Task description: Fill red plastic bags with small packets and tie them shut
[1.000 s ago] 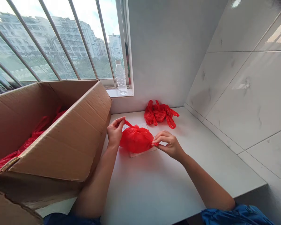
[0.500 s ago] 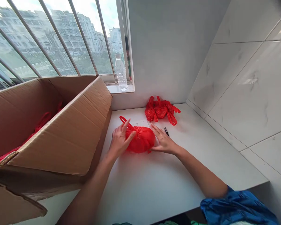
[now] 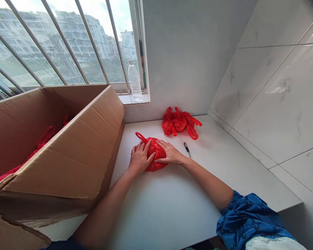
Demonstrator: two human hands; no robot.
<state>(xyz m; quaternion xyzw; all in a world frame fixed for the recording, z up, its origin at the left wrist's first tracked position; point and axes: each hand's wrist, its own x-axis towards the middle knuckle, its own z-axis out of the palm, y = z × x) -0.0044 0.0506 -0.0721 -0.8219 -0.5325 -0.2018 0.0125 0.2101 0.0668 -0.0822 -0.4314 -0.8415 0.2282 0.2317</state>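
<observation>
I've got the cardboard box (image 3: 59,156) hemming in the L forearm (image 3: 104,211) — wider room's R, where the white table (image 3: 156,208) runs on to the tiled wall (image 3: 271,114), w/ the pen (image 3: 187,148) just beyond the R wrist. Red bag (image 3: 156,166) sits R of the box, well back from the table's front edge, btwn L hand (image 3: 138,159) & R hand (image 3: 172,155). Both hands' fingers are spread wide on it — can't tell how hard they press. Vs 0.5 s ago: hands closer together, now atop the bag; more pen showing.
</observation>
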